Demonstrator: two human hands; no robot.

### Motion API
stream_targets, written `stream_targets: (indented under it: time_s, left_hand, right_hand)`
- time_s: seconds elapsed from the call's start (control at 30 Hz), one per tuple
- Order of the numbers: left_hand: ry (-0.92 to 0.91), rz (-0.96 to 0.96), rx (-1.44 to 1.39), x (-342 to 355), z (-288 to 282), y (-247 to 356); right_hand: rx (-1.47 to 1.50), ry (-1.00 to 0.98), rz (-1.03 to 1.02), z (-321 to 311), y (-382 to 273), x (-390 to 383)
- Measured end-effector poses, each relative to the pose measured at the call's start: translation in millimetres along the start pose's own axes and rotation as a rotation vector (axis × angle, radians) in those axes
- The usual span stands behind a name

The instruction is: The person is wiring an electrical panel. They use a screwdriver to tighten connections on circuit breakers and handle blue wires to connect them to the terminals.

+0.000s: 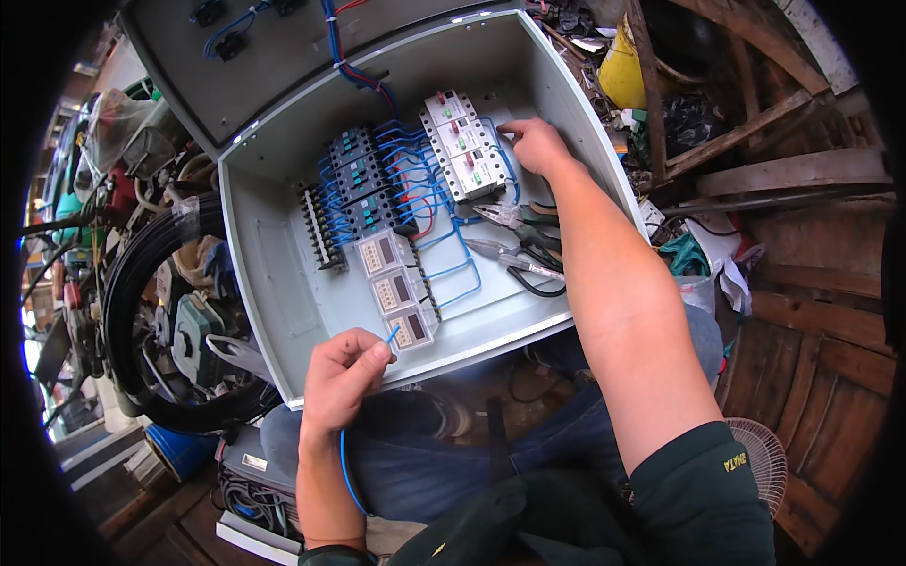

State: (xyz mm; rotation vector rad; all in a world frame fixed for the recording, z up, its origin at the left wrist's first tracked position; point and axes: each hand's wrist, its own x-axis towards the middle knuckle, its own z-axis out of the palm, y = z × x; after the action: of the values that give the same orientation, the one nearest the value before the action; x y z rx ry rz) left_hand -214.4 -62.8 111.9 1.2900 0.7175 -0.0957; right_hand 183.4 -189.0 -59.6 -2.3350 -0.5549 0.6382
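My left hand [347, 370] is closed at the enclosure's near edge, pinching a blue wire [348, 472] between thumb and finger. The wire's short end sticks up past the thumb, in front of three clear-covered modules with small displays [396, 291]. The rest hangs down along my wrist. My right hand [538, 146] reaches into the far right of the grey metal enclosure [576, 123]. Its index finger stretches toward the blue wires beside the white breakers [462, 141]; the other fingers are curled and partly hidden, with nothing visible in them.
Pliers [502, 217] and other hand tools [514, 257] lie inside, beside my right forearm. Black contactors [363, 179] and a terminal strip [321, 226] stand left of the breakers. A black cable coil [123, 311] is left of the box; a yellow container [621, 71] and wooden frames [746, 127] are right.
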Motion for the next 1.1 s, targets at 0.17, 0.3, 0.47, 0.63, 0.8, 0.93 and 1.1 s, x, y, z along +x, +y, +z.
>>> stream_targets:
  time_s: [0.17, 0.3, 0.47, 0.63, 0.8, 0.93, 1.1]
  left_hand:
    - [-0.01, -0.011, 0.003, 0, -1, 0]
    - [-0.031, -0.002, -0.025, 1, -3, -1]
    - [-0.024, -0.018, -0.005, 3, -3, 0]
    - [-0.037, -0.044, 0.016, 5, -1, 1]
    - [-0.044, -0.043, 0.008, 6, -1, 3]
    - [-0.035, -0.071, 0.025, 6, -2, 3]
    - [-0.04, -0.053, 0.023, 6, -2, 1]
  right_hand:
    - [-0.154, -0.104, -0.104, -5, 7, -4]
    - [-0.182, -0.109, -0.09, -6, 3, -4]
    - [-0.186, -0.098, -0.094, -6, 4, -3]
    - [0.029, -0.298, -0.017, -8, 4, 12]
    - [-0.209, -0.139, -0.13, -7, -9, 0]
    - [-0.414, -0.165, 0.0, -19, -28, -28]
    - [-0.467, -0.124, 0.093, -22, -42, -39]
